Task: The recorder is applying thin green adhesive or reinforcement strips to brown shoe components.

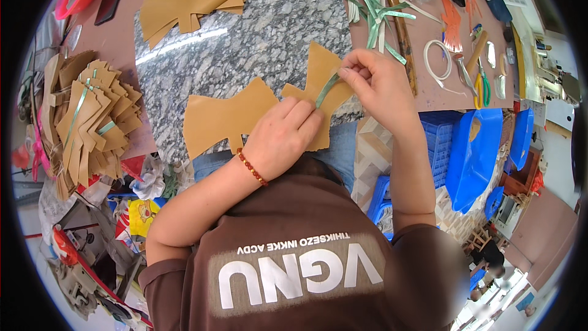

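A tan leather-like sheet piece (226, 116) with a flared, notched outline lies along the near edge of the stone slab, and a similar tan part (320, 64) stands to its right. Whether the two are joined is hidden under my left hand (286, 136). That hand, with a beaded bracelet at the wrist, is closed, its curled fingertips pressing down at the lower end of a narrow green strip (324, 93). The strip's upper end is pinched between thumb and forefinger of my right hand (376, 86). The strip runs across the right-hand tan part.
More tan pieces (190, 0) lie stacked on the slab (263, 37). A large bundle of them (92, 119) sits at left. Green and white strips (376, 9), a hammer (401, 37), a white cord coil (436, 60) and scissors (482, 89) lie right. Blue crates (438, 147) stand below.
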`<state>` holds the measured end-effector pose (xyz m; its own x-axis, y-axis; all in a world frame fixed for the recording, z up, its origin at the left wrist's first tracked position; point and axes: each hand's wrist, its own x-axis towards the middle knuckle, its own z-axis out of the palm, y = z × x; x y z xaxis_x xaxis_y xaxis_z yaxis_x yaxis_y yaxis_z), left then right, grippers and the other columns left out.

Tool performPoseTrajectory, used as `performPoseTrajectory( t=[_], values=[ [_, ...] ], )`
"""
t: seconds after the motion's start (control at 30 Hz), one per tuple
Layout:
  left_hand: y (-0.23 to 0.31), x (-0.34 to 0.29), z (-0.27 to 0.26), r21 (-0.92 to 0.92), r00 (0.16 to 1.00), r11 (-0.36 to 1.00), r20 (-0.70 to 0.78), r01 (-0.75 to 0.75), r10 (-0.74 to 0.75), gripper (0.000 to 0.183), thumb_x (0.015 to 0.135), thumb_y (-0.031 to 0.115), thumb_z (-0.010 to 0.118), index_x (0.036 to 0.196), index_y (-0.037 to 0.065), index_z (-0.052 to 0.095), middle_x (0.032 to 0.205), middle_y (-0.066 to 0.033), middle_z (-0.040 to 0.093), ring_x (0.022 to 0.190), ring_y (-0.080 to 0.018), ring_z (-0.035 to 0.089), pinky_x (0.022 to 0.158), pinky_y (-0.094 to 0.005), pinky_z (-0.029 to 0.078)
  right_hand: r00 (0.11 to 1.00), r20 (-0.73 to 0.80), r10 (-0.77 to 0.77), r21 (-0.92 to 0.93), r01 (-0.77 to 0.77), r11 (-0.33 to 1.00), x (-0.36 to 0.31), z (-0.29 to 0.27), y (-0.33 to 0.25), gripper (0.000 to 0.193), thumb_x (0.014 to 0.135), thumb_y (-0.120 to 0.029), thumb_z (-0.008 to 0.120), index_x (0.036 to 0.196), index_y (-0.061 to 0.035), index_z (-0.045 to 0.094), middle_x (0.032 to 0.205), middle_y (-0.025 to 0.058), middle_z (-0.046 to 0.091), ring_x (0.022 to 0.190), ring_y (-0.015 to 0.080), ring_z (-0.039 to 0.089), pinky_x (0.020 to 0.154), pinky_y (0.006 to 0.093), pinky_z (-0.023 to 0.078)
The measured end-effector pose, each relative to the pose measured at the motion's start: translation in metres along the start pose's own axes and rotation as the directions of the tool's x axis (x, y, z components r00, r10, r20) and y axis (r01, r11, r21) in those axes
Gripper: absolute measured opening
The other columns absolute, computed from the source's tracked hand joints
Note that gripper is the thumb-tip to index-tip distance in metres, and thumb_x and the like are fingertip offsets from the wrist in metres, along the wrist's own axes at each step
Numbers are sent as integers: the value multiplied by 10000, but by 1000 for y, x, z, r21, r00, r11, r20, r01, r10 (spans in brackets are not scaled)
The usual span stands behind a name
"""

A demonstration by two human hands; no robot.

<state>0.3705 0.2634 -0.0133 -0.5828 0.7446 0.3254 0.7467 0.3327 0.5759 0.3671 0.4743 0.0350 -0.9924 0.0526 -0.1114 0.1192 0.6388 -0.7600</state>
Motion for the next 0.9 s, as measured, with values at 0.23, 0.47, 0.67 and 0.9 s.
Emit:
performPoseTrajectory(
  t=[0.23,0.47,0.67,0.9],
  values=[
    [1,2,-2,33,998,999,52,30,-31,353,797,49,589,1144,0,626,1139,-100,589,919,-245,583,820,-352,508,992,12,130,3,-130,992,10,3,13,142,854,-108,718,909,17,681,768,71,688,656,113,637,623,264,511],
    [1,3,-4,88,996,996,94,-2,-6,376,816,78,565,1180,-6,611,1309,-101,569,922,-219,570,836,-337,495,986,-13,166,98,-164,982,14,12,24,149,838,-101,730,895,28,684,767,83,694,651,130,653,620,276,523],
    [2,6,-5,111,987,994,159,0,-17,318,830,98,561,1134,15,600,1406,-108,523,963,-220,557,836,-337,474,984,-27,175,77,-172,982,15,12,20,154,826,-101,731,897,26,683,789,85,697,652,129,651,619,278,527],
    [1,10,-5,37,979,999,200,27,-34,272,820,68,584,1090,32,582,1413,-114,514,974,-250,568,850,-360,477,962,-158,221,-35,-229,973,17,7,19,205,833,-68,731,983,7,614,756,-18,600,642,35,537,593,199,461]
  ],
)
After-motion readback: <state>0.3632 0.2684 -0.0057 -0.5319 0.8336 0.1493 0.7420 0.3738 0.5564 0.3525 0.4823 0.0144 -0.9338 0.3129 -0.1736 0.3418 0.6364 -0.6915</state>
